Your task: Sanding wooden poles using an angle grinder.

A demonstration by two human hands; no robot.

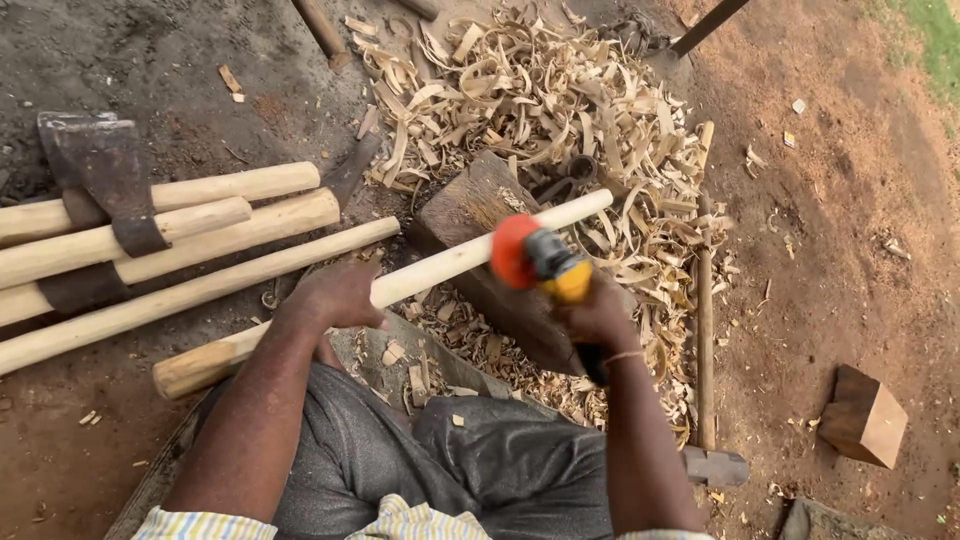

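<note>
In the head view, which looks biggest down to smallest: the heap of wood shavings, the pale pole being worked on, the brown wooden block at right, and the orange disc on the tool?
1. Heap of wood shavings, spreading widest.
2. Pale pole, long but thin, held by the left hand.
3. Brown wooden block.
4. Orange disc on the tool in the right hand; blurred and nearer the camera, so its rank against the block is unsure.

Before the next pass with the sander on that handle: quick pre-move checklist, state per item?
1. Left hand gripping the wooden handle: ok, fingers wrapped over it.
2. Right hand holding the power tool: ok, closed on the yellow body.
3. Orange disc on the work: ok, it sits against the handle; blurred, so whether it spins, cannot tell.
4. Handle supported: ok, it lies across the wooden block.
5. Free end clear: not ok, it ends over the pile of shavings.
6. Axe head away from the hands: ok, it lies on the stacked poles to the left.
</note>
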